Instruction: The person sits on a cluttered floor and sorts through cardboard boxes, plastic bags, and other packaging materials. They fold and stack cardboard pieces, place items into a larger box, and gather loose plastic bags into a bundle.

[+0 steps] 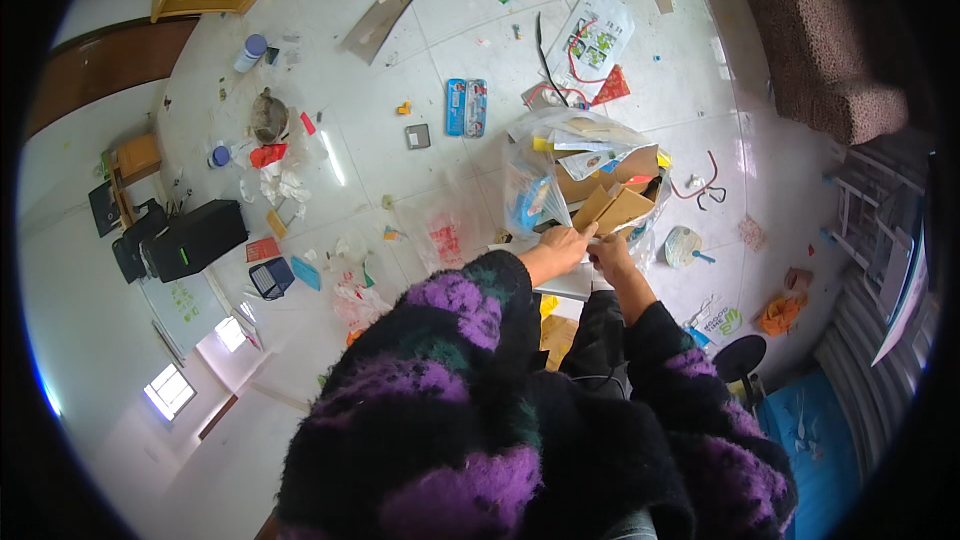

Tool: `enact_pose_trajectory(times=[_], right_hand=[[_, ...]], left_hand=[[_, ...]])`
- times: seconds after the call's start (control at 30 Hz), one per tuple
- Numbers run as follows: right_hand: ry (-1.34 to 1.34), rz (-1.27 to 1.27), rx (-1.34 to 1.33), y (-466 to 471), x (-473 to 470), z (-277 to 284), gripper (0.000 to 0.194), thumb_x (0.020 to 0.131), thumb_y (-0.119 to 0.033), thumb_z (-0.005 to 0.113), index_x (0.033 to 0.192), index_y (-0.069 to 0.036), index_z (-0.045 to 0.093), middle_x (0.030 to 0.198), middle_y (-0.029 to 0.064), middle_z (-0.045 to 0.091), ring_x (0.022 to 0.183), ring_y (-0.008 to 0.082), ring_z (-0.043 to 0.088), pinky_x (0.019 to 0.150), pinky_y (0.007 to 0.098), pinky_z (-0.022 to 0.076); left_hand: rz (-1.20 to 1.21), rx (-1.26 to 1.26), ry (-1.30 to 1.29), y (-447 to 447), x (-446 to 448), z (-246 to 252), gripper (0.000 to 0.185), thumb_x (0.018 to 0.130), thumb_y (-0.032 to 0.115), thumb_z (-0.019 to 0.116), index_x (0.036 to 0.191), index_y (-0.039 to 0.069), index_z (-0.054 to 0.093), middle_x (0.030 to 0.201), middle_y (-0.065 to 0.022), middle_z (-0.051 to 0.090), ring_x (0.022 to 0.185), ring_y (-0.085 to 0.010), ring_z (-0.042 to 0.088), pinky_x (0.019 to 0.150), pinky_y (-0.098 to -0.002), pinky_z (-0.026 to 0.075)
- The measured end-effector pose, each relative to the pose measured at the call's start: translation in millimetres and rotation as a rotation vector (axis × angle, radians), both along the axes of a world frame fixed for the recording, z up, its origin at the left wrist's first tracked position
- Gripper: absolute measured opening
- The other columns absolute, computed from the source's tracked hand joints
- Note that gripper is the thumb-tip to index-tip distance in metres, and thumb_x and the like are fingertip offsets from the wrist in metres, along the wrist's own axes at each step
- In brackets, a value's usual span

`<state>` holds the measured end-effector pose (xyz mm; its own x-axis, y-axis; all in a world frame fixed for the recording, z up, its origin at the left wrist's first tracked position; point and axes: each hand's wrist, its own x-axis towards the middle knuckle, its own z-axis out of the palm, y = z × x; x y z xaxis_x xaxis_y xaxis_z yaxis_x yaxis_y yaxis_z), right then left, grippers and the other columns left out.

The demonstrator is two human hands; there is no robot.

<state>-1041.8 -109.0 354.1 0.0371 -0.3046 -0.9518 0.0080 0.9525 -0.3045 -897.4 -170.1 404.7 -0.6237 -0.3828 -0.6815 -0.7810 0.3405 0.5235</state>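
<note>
A clear plastic bag (pixel 527 157) stands on the floor before me, its mouth open and full of waste. Folded brown cardboard (pixel 616 208) lies on top near my hands, with a larger cardboard piece (pixel 637 163), printed papers (pixel 589 163) and blue-and-white packaging (pixel 531 199) around it. My left hand (pixel 564 246) grips the bag's near rim, its index finger extended against the cardboard. Close beside it, my right hand (pixel 613 255) has its fingers curled on the same rim. The fingertips are partly hidden where the hands meet.
Litter covers the tiled floor: a blue pencil case (pixel 466 108), a printed white bag (pixel 592 37), crumpled tissues (pixel 283 186), a round fan (pixel 681 246) and a metal pot (pixel 269 118). A brown sofa (pixel 802 37) borders the right, a black computer tower (pixel 196 240) the left.
</note>
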Motion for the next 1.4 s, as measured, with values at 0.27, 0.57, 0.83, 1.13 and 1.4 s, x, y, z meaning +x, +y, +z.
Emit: enact_pose_trajectory(times=[0.27,0.57,0.83,1.13,1.4], right_hand=[[0.378,0.797,-0.327,-13.3,-30.6,46.6,0.022,0.071,-0.015,0.06,0.082,0.002,0.066,0.081,0.0257,0.063,0.081,0.0406,0.062,0.075,0.0453,0.0493],[0.104,0.559,-0.464,-10.6,-32.0,27.1,0.025,0.079,-0.02,0.058,0.073,0.004,0.063,0.068,0.0179,0.062,0.057,0.0277,0.062,0.05,0.0396,0.0483],[-0.128,0.266,0.022,-31.8,-52.0,51.7,0.02,0.082,-0.017,0.059,0.075,0.001,0.063,0.056,0.0042,0.051,0.039,0.0123,0.042,0.035,0.0273,0.0315],[-0.004,0.481,-0.145,-27.5,-19.5,72.5,0.022,0.087,-0.016,0.053,0.077,0.002,0.061,0.056,0.001,0.049,0.041,0.0093,0.041,0.036,0.0248,0.0317],[-0.066,0.937,-0.296,-66.1,-36.6,60.1,0.026,0.081,-0.021,0.055,0.075,0.004,0.06,0.06,0.0143,0.059,0.056,0.0229,0.057,0.053,0.0356,0.0437]], left_hand=[[0.51,0.002,-0.017,16.4,2.6,29.3,0.058,0.083,0.017,0.05,0.136,0.002,0.029,0.075,-0.0282,0.061,0.07,-0.0445,0.06,0.064,-0.0518,0.047],[0.672,-0.023,0.063,42.7,-16.3,50.5,0.043,0.084,0.012,0.046,0.126,0.011,0.039,0.07,-0.0276,0.06,0.068,-0.0455,0.059,0.062,-0.0541,0.046],[0.954,-0.071,0.249,70.5,-44.4,49.5,0.047,0.082,0.01,0.05,0.127,0.008,0.035,0.076,-0.025,0.062,0.07,-0.0447,0.059,0.065,-0.0533,0.046],[1.613,0.46,0.017,71.7,-1.2,-4.6,0.029,0.083,0.016,0.047,0.098,-0.005,0.059,0.081,-0.0233,0.063,0.077,-0.0399,0.061,0.068,-0.0474,0.045],[1.264,0.005,0.004,72.5,-44.8,30.4,0.016,0.086,0.016,0.049,0.084,0.002,0.058,0.08,-0.0221,0.062,0.078,-0.0417,0.059,0.07,-0.0501,0.046]])
